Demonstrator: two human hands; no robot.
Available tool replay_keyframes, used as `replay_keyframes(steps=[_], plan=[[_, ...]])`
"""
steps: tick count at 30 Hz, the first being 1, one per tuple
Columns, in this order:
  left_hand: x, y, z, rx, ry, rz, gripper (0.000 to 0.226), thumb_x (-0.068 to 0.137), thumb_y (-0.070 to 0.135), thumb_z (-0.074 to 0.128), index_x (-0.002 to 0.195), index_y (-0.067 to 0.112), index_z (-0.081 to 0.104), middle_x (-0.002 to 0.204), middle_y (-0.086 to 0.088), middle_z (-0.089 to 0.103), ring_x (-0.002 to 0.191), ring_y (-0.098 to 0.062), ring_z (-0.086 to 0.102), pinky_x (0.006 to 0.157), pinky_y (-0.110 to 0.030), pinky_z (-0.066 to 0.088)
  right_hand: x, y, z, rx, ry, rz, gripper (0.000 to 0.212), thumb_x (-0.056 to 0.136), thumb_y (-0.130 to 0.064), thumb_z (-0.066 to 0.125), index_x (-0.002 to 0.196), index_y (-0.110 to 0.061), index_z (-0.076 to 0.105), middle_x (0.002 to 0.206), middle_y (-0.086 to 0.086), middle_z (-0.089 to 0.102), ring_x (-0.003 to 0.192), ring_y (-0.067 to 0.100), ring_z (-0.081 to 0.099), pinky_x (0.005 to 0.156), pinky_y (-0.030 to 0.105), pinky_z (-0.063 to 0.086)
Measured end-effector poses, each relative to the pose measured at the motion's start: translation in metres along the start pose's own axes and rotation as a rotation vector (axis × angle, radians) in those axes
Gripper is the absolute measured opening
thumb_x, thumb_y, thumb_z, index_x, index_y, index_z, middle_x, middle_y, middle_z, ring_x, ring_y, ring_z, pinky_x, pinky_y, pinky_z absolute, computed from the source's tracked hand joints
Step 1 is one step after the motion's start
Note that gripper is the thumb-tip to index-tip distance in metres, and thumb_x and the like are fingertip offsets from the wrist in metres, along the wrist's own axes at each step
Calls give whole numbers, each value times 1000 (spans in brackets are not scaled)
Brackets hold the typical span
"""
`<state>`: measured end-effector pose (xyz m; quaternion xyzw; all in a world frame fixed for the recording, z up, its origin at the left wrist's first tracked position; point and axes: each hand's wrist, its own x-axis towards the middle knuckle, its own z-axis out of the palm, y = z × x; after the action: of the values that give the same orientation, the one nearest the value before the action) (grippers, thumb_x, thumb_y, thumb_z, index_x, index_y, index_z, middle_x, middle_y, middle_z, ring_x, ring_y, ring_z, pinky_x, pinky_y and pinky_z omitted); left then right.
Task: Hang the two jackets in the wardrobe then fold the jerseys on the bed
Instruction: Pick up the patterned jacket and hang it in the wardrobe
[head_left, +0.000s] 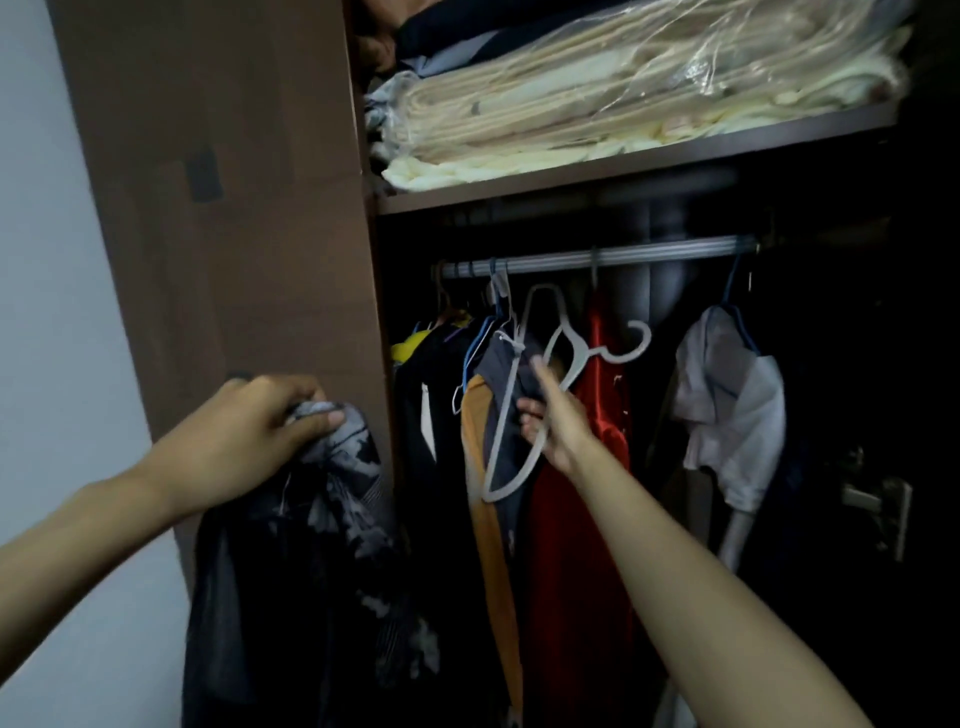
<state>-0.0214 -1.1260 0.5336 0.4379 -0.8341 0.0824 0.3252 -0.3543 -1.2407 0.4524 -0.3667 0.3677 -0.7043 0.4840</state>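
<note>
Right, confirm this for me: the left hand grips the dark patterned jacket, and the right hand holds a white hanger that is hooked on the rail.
One detail is wrong. In the head view the white hanger is off the rail; its hook hangs free below the rail, in front of the red garment, while the right hand holds it. The left hand does grip the dark patterned jacket.
</note>
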Motion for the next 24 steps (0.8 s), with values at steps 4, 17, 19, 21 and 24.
replay_keyframes(steps=[4, 17, 19, 21, 24], plan=[[-9, -14, -11, 96, -25, -27, 31, 96, 45, 60, 71, 27, 54, 67, 2, 61, 78, -27, 64, 68, -38, 46, -40, 3, -14, 44, -9, 47, 45, 100, -57, 50, 133, -27, 54, 103, 10, 66, 34, 2, 25, 31, 15, 21], [-37, -48, -65, 44, -95, -210, 32, 99, 36, 61, 83, 8, 61, 86, -13, 64, 86, -31, 60, 75, -33, 41, -242, 51, 7, -50, -479, 193, 50, 95, -42, 55, 141, -24, 59, 72, -1, 48, 42, 2, 23, 45, 23, 8], [-44, -48, -71, -140, -98, -251, 31, 97, 30, 65, 79, 5, 64, 78, -11, 64, 76, -24, 57, 72, -33, 41, -264, 50, 21, -111, -536, 203, 50, 90, -51, 59, 129, -22, 70, 70, -1, 43, 46, 5, 18, 47, 25, 8], [-53, -47, -80, -326, -151, -232, 22, 96, 20, 68, 77, 9, 66, 73, -6, 62, 72, -21, 55, 69, -31, 44, -287, 44, 38, -284, -613, 157, 39, 96, -50, 54, 121, -29, 75, 69, -1, 42, 51, 11, 14, 48, 27, 10], [-64, -42, -99, -425, -209, -260, 14, 96, 15, 68, 86, 4, 65, 76, -6, 64, 69, -19, 60, 58, -18, 50, -312, 25, 57, -661, -675, -7, 30, 101, -46, 53, 122, -37, 74, 70, 9, 36, 52, 14, 24, 51, 32, 15]])
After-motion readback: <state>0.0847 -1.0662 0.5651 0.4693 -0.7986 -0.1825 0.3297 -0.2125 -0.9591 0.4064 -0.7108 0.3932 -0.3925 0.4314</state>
